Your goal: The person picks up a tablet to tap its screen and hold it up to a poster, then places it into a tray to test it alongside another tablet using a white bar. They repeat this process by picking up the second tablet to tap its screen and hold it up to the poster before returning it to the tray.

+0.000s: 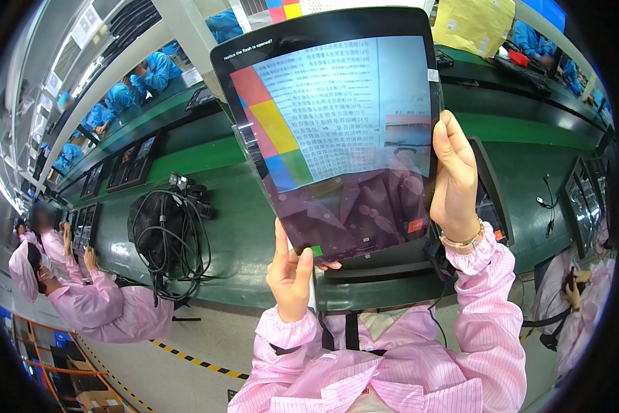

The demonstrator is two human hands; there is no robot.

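Note:
A black tablet (337, 213) is held up in front of me, tilted, above the green bench. Its lit screen shows a picture of a chart with coloured blocks and lines of print, and small green and red buttons near the lower edge. My left hand (290, 279) grips the lower left corner, thumb on the front. My right hand (455, 179) is closed round the right edge, its thumb along the side. Behind the tablet's top edge, part of a printed chart (285, 9) with coloured squares shows. A dark tray (385, 272) lies on the bench beneath the tablet.
Left on the green bench (237, 227) sits a heap of black cables (161, 237). Black trays (132, 162) lie further left; another tray (584, 199) and a thin cable (549, 201) are on the right. Co-workers in pink (99, 303) and blue sit around. A yellow bag (473, 24) hangs at the top.

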